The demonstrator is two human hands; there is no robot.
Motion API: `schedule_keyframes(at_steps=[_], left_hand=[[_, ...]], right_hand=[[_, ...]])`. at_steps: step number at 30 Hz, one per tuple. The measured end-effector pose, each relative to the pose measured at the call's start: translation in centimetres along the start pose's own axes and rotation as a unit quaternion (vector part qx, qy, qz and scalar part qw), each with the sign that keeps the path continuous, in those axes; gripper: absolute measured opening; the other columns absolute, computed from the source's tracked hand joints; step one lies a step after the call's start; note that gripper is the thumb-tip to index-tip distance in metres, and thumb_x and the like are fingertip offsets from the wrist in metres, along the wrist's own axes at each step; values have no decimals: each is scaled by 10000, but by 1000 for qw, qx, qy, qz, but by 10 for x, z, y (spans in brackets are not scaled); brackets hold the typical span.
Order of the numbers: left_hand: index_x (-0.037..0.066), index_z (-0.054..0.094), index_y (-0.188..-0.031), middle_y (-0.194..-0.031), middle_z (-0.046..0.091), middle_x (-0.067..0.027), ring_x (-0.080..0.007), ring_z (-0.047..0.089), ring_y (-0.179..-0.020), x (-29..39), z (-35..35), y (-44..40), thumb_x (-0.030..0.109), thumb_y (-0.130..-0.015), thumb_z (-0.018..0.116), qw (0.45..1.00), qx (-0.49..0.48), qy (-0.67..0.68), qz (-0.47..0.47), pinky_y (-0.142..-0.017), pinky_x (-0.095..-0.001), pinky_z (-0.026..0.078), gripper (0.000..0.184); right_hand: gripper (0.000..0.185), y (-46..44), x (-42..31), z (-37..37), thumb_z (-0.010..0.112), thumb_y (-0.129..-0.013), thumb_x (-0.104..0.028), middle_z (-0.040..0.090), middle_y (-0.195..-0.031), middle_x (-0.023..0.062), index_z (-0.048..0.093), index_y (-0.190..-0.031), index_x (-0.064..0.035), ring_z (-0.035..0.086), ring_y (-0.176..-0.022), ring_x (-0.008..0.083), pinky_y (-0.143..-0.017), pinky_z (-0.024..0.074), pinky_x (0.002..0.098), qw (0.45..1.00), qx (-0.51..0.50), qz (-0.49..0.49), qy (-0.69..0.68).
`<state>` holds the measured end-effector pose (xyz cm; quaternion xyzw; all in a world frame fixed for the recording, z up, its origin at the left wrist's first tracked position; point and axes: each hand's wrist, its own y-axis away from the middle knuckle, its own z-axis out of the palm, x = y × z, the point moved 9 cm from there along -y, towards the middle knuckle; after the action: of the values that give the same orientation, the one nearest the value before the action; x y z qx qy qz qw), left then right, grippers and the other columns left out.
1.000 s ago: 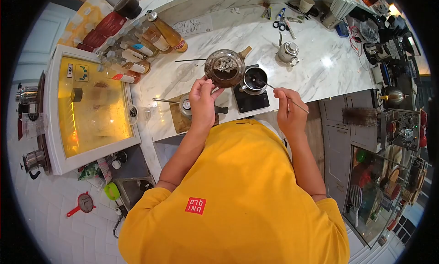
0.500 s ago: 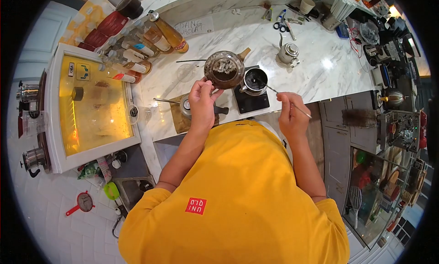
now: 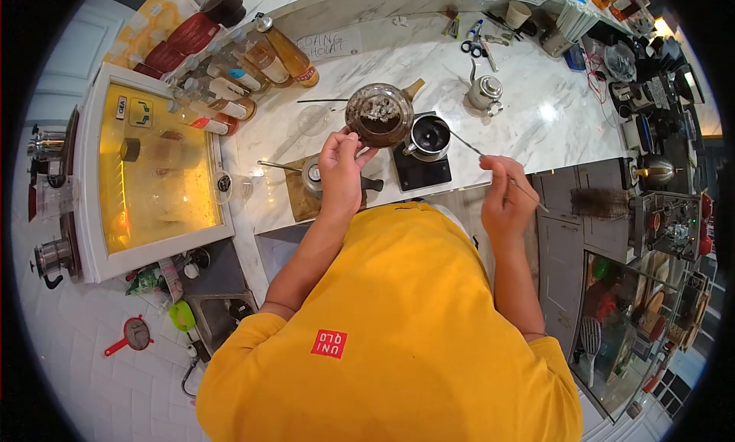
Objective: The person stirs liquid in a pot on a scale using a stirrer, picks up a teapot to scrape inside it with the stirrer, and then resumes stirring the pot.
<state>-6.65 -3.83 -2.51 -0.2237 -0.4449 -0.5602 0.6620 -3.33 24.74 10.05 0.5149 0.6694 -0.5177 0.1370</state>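
My left hand (image 3: 341, 166) is closed around the near side of a round glass pot (image 3: 377, 117) with a wooden handle (image 3: 418, 87); dark stuff with pale bubbles shows inside. Just right of it, a metal cup (image 3: 412, 148) stands on a black scale (image 3: 425, 174), and its inside looks dark. My right hand (image 3: 507, 197) grips a long thin metal stirring spoon (image 3: 468, 145), whose far end reaches the cup's right rim. Below my left hand lies a brown board (image 3: 301, 200) bearing a small black-handled metal pot (image 3: 310, 174), partly covered by my wrist.
A small metal kettle (image 3: 485, 94) stands farther right on the marble counter (image 3: 551, 128), with scissors (image 3: 472, 49) behind it. Several bottles (image 3: 264, 63) line the left back, above a yellow-lit glass cabinet (image 3: 153, 182). A thin dark stick (image 3: 321, 101) lies left of the glass pot.
My right hand has moved right, drawing the spoon from inside the cup toward its rim. My left hand with the glass pot has barely shifted.
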Motion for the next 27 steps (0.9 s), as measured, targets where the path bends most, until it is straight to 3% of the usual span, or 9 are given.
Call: schedule_keyframes(at_steps=[5,8,11,14,17,20,24,27], left_hand=[[55,520,-818,-1192,567,-80,-133,587,-951,4,8,0,68,-1004,545,1000,-10,-14,10,-904,-413,612,188],[80,518,-852,-1075,620,-41,-148,645,-1012,0,9,0,74,-1027,504,999,-19,-29,26,-912,-428,603,175],[77,503,-835,-1199,603,-75,-153,637,-1042,4,18,2,62,-1012,497,997,-48,-37,42,-919,-423,607,178],[64,484,-829,-1330,552,-116,-174,639,-1045,19,31,9,41,-998,475,994,-73,-42,69,-937,-427,601,171],[28,432,-841,-1460,447,-211,-218,616,-1190,23,36,14,29,-994,489,986,-121,-35,107,-959,-401,593,163],[51,460,-822,-1399,507,-133,-219,605,-1161,34,43,24,32,-970,472,983,-136,-14,122,-1010,-421,537,150],[56,446,-815,-1390,511,-131,-216,579,-1196,43,44,32,50,-961,491,982,-139,14,130,-1000,-388,521,153],[59,440,-812,-1385,505,-138,-213,571,-1197,47,42,33,69,-957,504,975,-159,27,155,-991,-373,519,159]], right_hand=[[203,1,-3,-34,523,-1046,-52,737,-887,130,694,-998,46,714,-878,235,-815,556,336,994,72,65,-59],[276,-4,-19,-55,471,-1083,-122,742,-873,138,678,-1018,49,727,-855,249,-860,556,370,988,124,78,-51],[326,-5,-37,-65,442,-1100,-172,745,-836,143,666,-1015,49,733,-793,272,-883,549,442,977,168,7,-129],[349,-8,-65,-57,450,-1101,-209,744,-808,150,670,-998,42,729,-748,271,-886,541,506,964,121,-69,-227],[359,-10,-82,-34,478,-1094,-242,743,-817,144,670,-996,46,730,-750,259,-869,541,531,975,41,-116,-184],[335,-9,-84,-24,508,-1084,-245,736,-822,153,674,-1002,33,728,-741,263,-866,544,522,974,20,-120,-193],[317,-10,-91,-22,513,-1083,-257,733,-835,150,673,-1028,11,727,-752,264,-871,544,519,973,3,-127,-195],[405,-12,-98,-22,422,-1112,-348,728,-812,151,639,-1046,-11,715,-721,260,-891,524,542,977,-26,-132,-165]])
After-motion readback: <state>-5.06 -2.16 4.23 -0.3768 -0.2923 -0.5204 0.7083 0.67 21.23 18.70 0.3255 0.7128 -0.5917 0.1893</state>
